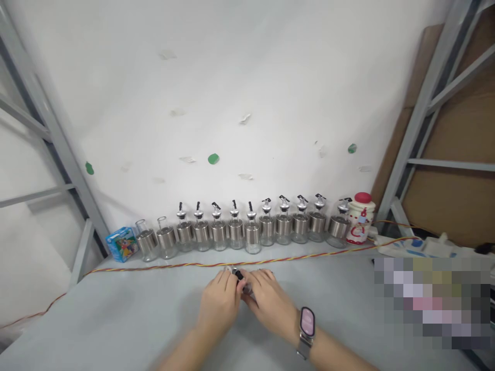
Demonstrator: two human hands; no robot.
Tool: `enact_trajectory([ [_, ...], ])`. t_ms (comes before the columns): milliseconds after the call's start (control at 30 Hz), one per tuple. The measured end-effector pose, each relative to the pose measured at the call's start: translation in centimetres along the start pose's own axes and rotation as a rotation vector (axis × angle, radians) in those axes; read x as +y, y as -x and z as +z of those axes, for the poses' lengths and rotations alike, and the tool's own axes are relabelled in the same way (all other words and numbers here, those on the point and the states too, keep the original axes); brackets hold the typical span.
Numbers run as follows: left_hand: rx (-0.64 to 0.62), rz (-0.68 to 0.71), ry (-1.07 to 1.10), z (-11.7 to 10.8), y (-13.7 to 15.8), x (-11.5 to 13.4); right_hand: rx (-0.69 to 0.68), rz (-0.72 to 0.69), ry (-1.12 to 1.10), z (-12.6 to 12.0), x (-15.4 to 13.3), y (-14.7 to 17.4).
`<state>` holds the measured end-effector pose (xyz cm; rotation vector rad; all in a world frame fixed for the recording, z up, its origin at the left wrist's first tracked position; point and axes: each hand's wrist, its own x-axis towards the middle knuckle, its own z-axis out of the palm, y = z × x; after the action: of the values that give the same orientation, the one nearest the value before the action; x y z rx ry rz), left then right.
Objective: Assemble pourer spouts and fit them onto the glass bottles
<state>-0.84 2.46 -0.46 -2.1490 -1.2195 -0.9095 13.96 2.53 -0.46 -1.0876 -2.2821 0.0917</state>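
Close together above the grey table [154,314], my left hand [219,299] and my right hand [268,301] both close their fingers around one small pour spout [240,276]. Only its black part and some silvery or clear bits show; fingers cover the rest. It resembles the spouts on the bottles behind. Beyond my hands stands a row of glass bottles with steel sleeves. Several, such as one bottle [252,238] in the middle, carry a silver spout with a black lever. The two leftmost, an open bottle [147,242] and its neighbour [166,238], have bare necks.
A red-and-yellow twisted cord [162,267] runs across the table before the bottles. At the row's ends are a blue picture box [122,244] and a white jar with a red lid [360,219]. A power strip [425,246] lies right, above a pixelated patch. Metal posts flank the table.
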Motion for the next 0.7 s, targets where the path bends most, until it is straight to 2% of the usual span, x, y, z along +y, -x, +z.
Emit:
enact_trajectory([
  [100, 0.028, -0.055, 0.012, 0.0, -0.2, 0.4, -0.008, 0.051, -0.072, 0.0, -0.4, 0.0],
  [267, 0.021, -0.071, 0.026, -0.3, -0.5, 0.2, 0.007, 0.135, -0.383, -0.3, -1.0, 0.3],
  [367, 0.006, -0.081, 0.049, -0.4, -0.6, 0.0, 0.026, 0.196, -0.498, -0.2, -1.2, 0.2],
  [700, -0.132, -0.332, 0.302, 0.9, 0.4, -0.1, 0.026, 0.237, -0.604, 0.0, -0.9, 0.3],
])
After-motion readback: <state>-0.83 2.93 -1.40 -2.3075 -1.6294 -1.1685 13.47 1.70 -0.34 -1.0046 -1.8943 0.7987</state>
